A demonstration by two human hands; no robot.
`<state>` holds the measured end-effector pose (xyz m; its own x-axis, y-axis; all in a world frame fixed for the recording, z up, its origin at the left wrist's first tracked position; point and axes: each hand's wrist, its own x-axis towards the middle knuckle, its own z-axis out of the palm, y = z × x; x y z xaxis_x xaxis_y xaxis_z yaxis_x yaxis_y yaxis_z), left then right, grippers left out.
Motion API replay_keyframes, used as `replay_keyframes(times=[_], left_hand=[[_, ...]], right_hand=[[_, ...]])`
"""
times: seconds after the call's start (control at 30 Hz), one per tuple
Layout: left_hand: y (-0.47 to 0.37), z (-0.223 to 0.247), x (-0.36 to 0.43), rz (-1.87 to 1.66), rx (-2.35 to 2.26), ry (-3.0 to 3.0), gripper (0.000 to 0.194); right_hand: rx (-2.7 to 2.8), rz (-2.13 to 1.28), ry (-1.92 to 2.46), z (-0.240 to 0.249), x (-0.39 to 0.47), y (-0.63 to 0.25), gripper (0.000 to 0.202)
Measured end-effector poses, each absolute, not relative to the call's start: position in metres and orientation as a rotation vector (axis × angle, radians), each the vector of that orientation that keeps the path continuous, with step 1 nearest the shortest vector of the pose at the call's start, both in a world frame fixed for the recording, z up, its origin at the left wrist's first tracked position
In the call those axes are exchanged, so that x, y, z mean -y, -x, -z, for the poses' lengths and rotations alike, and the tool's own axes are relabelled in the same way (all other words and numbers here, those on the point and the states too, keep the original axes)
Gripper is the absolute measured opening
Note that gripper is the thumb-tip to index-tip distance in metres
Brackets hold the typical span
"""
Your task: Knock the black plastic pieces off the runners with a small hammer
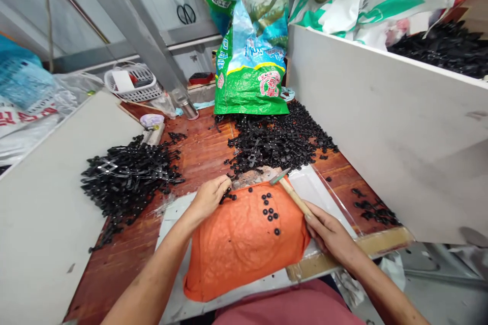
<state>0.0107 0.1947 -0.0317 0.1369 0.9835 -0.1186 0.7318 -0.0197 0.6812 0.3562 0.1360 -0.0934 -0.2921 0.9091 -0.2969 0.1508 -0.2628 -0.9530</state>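
Note:
My right hand [323, 226] is closed round the wooden handle of a small hammer [295, 198]. The hammer's metal head rests over the top edge of an orange cloth bag [236, 249]. My left hand [213, 193] is closed at the bag's upper left corner, with a small black plastic part [227, 196] showing at its fingertips. Several round black rings [270, 215] lie loose on the orange bag between my hands. Just beyond the hammer head is a rough greyish stone-like block [255, 177], partly covered by the bag.
A large heap of black plastic parts [270, 142] spreads beneath a green printed sack [251, 86]. Another heap of branching black pieces [129, 177] lies at left. Grey boards [373, 132] wall the wooden table on both sides. A white basket [133, 84] and a metal tumbler [186, 104] stand behind.

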Motion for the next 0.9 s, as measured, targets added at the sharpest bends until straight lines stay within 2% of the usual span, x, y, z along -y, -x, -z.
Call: replay_keyframes(times=[0.43,0.9], left_hand=[[-0.036,0.06,-0.186,-0.407,-1.688,-1.863,0.037],[-0.047,0.054,-0.182,-0.199,-1.848,-1.903,0.038]], right_hand=[[1.415,-1.628,1.35,0.096,-0.136,-0.359,0.069],[1.479,-1.584,1.317,0.097,-0.137,-0.359,0.063]])
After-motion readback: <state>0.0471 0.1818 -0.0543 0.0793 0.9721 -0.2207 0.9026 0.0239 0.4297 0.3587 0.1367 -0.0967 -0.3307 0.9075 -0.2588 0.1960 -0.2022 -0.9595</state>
